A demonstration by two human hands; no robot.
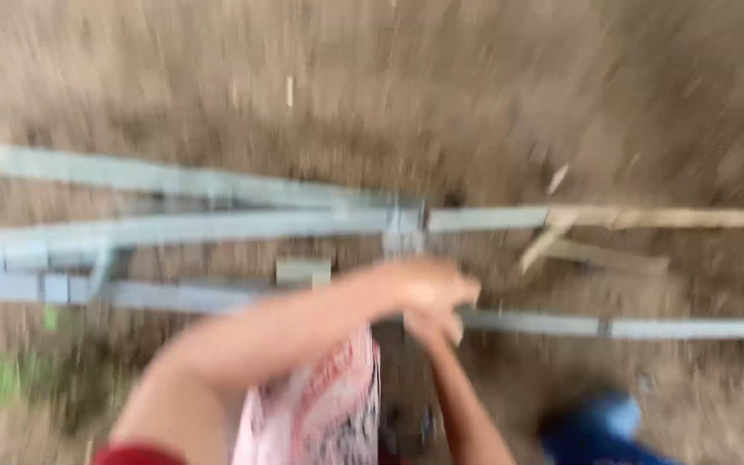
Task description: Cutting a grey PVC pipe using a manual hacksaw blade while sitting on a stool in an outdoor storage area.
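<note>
Just below the grey metal rail point(217, 226), which runs left to right, my left hand point(428, 288) and right hand point(432, 325) meet; blur hides their grip.

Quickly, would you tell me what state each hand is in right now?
Left hand: over the grey metal bars; too blurred to tell its grip.
Right hand: mostly hidden beneath the left; cannot be told.

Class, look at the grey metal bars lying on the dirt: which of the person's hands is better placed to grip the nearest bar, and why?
Probably the left hand: it reaches across and sits right above the nearest grey bar. The right hand is mostly hidden beneath it, and heavy blur leaves its grip unclear.
</note>
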